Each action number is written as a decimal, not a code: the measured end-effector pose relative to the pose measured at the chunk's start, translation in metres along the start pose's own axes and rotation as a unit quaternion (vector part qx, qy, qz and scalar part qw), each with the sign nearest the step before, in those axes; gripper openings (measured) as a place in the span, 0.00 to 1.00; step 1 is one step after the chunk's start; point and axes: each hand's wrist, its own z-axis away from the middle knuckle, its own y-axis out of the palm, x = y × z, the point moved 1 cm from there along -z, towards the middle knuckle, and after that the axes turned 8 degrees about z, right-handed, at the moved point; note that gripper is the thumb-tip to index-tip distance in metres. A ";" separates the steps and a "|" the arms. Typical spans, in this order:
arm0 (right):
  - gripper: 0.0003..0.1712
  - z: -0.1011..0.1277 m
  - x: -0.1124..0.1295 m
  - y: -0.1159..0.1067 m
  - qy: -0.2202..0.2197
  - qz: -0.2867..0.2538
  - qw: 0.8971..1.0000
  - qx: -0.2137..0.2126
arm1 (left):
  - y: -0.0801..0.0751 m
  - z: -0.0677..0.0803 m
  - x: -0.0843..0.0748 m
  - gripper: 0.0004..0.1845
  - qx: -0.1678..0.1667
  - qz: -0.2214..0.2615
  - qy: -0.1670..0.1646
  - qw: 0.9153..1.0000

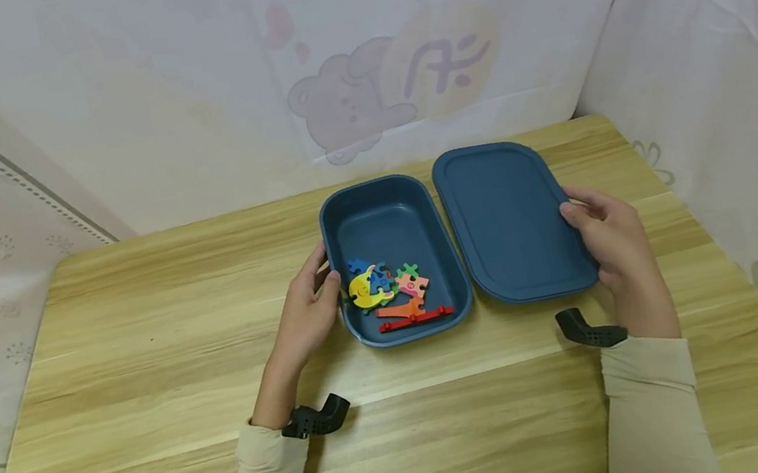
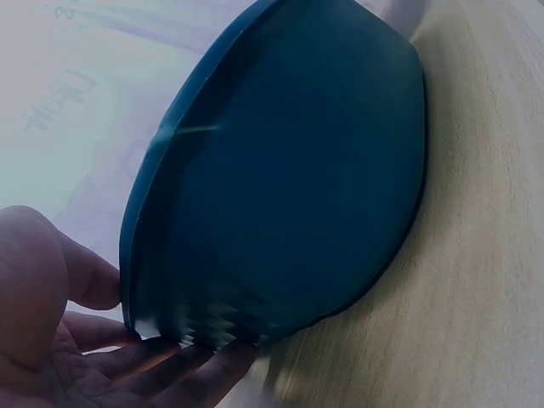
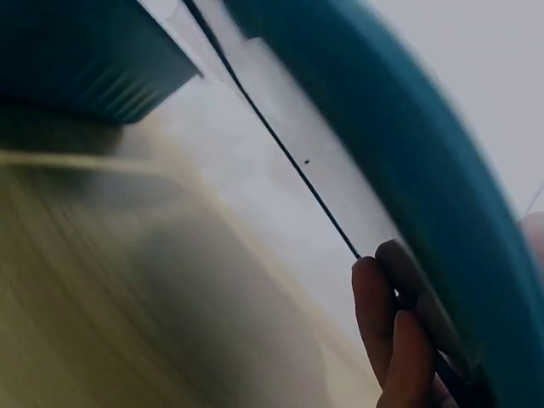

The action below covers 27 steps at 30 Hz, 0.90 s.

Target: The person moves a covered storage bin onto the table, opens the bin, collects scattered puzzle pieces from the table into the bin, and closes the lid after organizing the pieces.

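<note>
My left hand [image 1: 310, 308] holds the left side of a dark blue lunch box [image 1: 455, 320], thumb at the rim and fingers against the outer wall. In the left wrist view, the fingertips lie along the lower edge of the box [image 2: 297, 187]. Inside the box lie several colourful puzzle pieces [image 1: 369, 287] and a red notched strip [image 1: 416, 319], grouped toward the near end. My right hand [image 1: 616, 241] grips the matching blue lid [image 1: 513, 221] at its right edge, thumb on top. Beneath the lid [image 3: 391, 127], its fingers show in the right wrist view.
The wooden table [image 1: 163, 350] carries the box near its back edge. A pale curtain with a bear print [image 1: 348, 106] hangs behind, and other pale cloth [image 1: 740, 80] hangs at the right. A black wrist camera mount [image 1: 316, 418] sits on the left wrist, another [image 1: 589, 330] on the right.
</note>
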 end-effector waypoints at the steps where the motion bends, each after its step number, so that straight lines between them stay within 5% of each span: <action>1: 0.33 0.001 0.001 0.001 0.000 -0.004 1.000 0.006 | 0.000 0.000 0.000 0.32 0.000 0.000 0.000 1.000; 16: 0.33 0.009 0.016 0.020 -0.063 0.030 0.997 0.040 | 0.001 -0.001 0.001 0.32 0.001 -0.002 0.006 1.000; 27: 0.33 0.008 0.023 0.038 -0.071 0.006 0.995 0.064 | -0.001 0.000 0.002 0.33 0.005 0.004 0.002 1.000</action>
